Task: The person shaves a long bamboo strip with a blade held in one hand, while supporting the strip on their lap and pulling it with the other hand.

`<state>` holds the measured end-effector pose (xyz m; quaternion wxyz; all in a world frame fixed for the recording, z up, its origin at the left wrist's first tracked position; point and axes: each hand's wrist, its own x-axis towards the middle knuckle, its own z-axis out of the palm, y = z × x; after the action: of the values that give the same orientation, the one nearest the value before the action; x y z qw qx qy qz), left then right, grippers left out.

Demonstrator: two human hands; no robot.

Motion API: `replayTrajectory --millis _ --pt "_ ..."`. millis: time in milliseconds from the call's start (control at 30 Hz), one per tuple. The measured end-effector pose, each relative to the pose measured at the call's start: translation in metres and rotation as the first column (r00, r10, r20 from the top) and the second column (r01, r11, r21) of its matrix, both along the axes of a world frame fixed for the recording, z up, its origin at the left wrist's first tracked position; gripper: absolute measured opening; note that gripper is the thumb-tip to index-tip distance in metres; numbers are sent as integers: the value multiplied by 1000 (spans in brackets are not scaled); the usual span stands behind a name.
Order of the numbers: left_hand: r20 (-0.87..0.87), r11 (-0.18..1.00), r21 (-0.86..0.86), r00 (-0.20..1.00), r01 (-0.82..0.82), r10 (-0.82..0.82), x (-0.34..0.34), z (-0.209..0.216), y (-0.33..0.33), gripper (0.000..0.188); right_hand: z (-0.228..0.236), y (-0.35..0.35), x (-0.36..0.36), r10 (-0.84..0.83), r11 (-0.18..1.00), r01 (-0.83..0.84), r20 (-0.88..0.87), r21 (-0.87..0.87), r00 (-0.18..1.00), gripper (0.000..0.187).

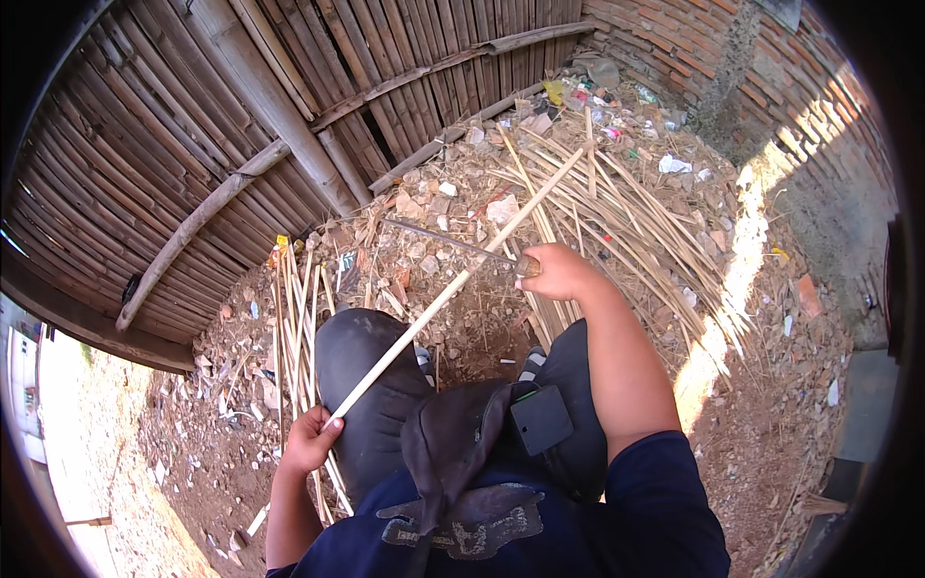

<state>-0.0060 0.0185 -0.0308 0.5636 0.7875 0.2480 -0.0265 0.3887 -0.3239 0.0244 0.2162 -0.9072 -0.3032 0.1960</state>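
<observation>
My left hand [312, 439] is closed round the lower end of a long pale bamboo strip [405, 337]. The strip slants up and away to the right, over my left thigh. In my right hand [559, 274] is the handle of a knife, gripped in closed fingers. Its long thin blade [434, 234] points left and crosses the strip about midway. Whether the edge bites into the bamboo I cannot tell. Beyond my right hand lies a loose pile of split bamboo strips [636, 231]. A smaller bundle of strips [297, 328] rests beside my left leg.
A wall of upright bamboo slats [222, 125] with thick poles stands at the far left. A brick wall [665, 58] closes off the far right. Stones, brick bits and litter cover the ground, among them a white scrap [674, 165]. A dark flat box [541, 421] hangs at my lap.
</observation>
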Motion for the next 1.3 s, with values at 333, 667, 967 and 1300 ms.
replayTrajectory --millis 333,667,967,1300 --pt "-41 1000 -8 999 -11 11 -2 -1 3 30 19 10 -22 -22 994 29 70 -107 997 40" --pt "-19 999 -11 999 -33 33 2 0 -2 30 0 -11 4 -182 983 181 76 19 980 46" --pt "-37 999 -9 999 -33 32 0 6 -2 32 17 5 -12 66 997 -69 -55 -47 996 50" --pt "-49 998 -57 999 -20 17 2 5 1 28 6 -6 -7 -151 986 155 64 -64 986 48"
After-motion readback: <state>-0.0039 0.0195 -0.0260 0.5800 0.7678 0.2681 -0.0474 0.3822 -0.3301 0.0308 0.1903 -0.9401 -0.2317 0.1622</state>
